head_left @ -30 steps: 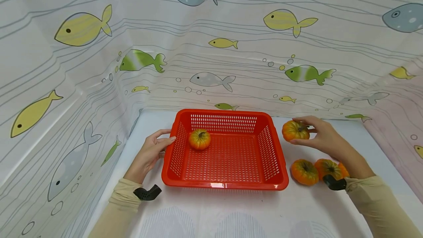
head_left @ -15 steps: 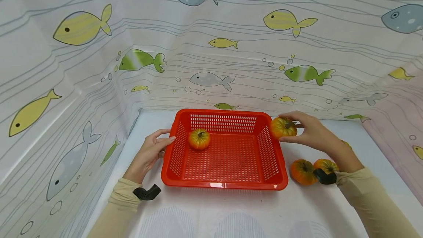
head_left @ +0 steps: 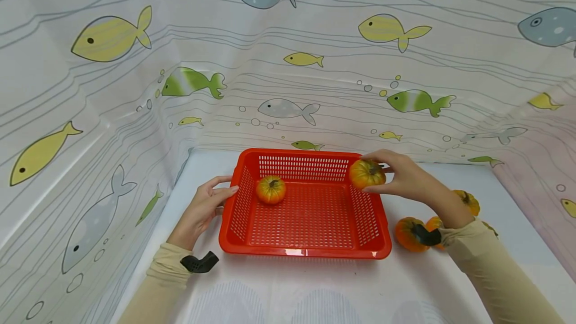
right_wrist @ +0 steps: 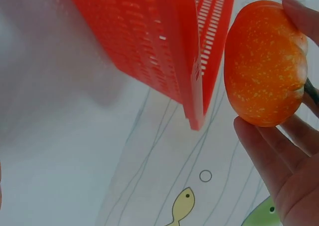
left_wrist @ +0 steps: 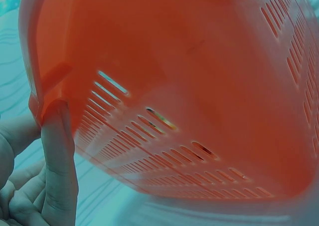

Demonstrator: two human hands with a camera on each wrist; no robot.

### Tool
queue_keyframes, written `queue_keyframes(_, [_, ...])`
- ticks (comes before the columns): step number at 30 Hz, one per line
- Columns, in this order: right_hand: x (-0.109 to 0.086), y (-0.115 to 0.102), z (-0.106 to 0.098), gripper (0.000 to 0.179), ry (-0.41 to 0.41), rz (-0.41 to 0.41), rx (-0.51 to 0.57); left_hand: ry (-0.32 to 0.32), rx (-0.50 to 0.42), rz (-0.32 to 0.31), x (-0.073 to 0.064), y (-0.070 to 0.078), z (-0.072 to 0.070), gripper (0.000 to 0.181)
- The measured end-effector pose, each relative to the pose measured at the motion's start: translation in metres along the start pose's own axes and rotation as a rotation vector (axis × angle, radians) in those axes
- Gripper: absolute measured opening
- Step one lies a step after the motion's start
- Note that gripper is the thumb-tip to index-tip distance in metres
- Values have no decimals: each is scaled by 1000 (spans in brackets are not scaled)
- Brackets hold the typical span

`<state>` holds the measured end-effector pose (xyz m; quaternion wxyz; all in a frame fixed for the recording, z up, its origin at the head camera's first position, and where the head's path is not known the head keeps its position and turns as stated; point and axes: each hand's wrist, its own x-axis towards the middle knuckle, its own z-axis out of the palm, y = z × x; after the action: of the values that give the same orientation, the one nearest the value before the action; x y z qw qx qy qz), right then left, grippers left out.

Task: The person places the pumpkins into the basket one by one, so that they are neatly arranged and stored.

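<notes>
A red plastic basket (head_left: 306, 252) with slotted walls stands on the table in the head view. At its left rim my left hand (head_left: 203, 208) grips the edge; the left wrist view shows thumb and finger (left_wrist: 59, 161) pinching the rim. My right hand (head_left: 407, 176) holds a small orange pumpkin (head_left: 366, 174) over the basket's right wall, its dark stem turned toward the palm. In the right wrist view the held pumpkin (right_wrist: 266, 64) is gripped between thumb and fingers, beside the basket's rim. Another small pumpkin (head_left: 271, 190) sits inside the basket at the left.
Several more small pumpkins lie on the table right of the basket, one of them a pumpkin (head_left: 408, 234) close to its wall; my right forearm partly hides others. A fish-print curtain (head_left: 288, 84) stands behind and at both sides.
My right hand has carried the pumpkin leftward, from beyond the basket's right side to over its right wall. The left hand and the basket have stayed in place.
</notes>
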<state>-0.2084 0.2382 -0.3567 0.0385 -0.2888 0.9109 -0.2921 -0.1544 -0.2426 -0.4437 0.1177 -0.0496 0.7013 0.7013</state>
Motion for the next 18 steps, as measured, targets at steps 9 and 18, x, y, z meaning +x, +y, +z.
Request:
queue_keyframes(9, [12, -12, 8, 72, -28, -16, 6, -1, -2, -3, 1, 0, -1, 61])
queue_keyframes(18, [25, -27, 15, 71, -43, -35, -28, -4, 9, 6, 0, -1, -1, 60])
